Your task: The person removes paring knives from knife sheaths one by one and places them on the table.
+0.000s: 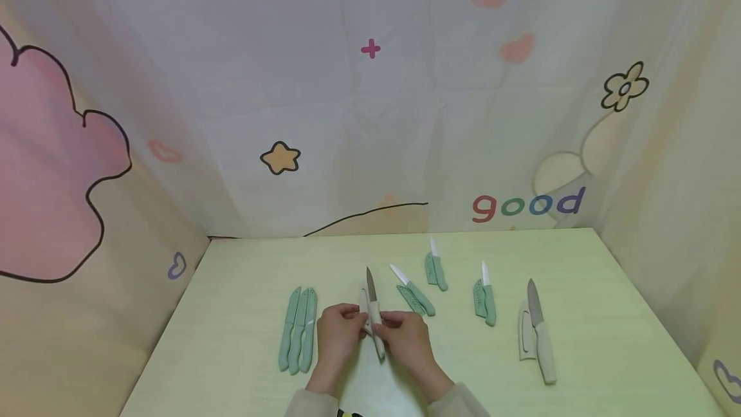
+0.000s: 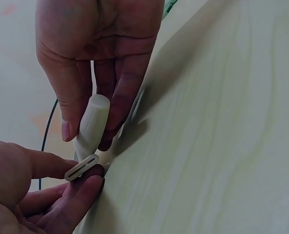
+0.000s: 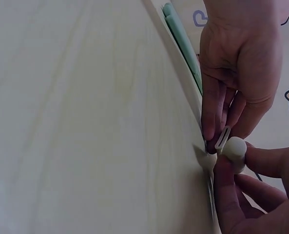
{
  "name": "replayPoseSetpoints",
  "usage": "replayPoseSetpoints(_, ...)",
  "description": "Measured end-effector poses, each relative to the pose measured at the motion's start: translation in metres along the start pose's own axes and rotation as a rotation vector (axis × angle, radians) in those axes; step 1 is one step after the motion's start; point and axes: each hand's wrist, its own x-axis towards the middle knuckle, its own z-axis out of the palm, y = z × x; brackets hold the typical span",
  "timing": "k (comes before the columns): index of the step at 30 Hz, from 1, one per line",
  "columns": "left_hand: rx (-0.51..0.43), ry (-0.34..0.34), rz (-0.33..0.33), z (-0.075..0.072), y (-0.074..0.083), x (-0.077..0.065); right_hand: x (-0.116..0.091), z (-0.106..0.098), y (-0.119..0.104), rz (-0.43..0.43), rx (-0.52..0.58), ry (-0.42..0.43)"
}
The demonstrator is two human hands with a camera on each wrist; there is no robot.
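Observation:
At the middle of the table, a knife with a cream handle and a grey blade points away from me. My right hand pinches that handle between thumb and fingers. Beside the knife, on its left, my left hand grips a cream sheath. The sheath's slotted end faces the camera in the left wrist view, close by the rounded handle end. In the right wrist view the sheath and the handle are side by side. The blade looks to be outside the sheath.
Three green sheathed knives lie in a row left of my hands. To the right are several green-handled knives with white blades, one beside its green sheath. A larger cream knife and sheath lie far right.

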Motion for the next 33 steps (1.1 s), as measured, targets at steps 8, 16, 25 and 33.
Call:
replayPoseSetpoints(8, 0.088, 0.015, 0.039, -0.002, 0.001, 0.008, 0.009, 0.006, -0.004, -0.057, -0.067, 0.022)
replayPoseSetpoints(16, 0.258, 0.066, 0.096, -0.004, 0.000, 0.016, 0.017, 0.013, -0.007, -0.074, -0.131, 0.034)
replayPoseSetpoints(25, 0.402, 0.085, 0.168, -0.005, 0.004, 0.022, 0.024, 0.019, -0.009, -0.120, -0.186, 0.059)
replayPoseSetpoints(33, 0.428, 0.094, 0.162, -0.006, 0.004, 0.027, 0.027, 0.023, -0.009, -0.126, -0.223, 0.068)
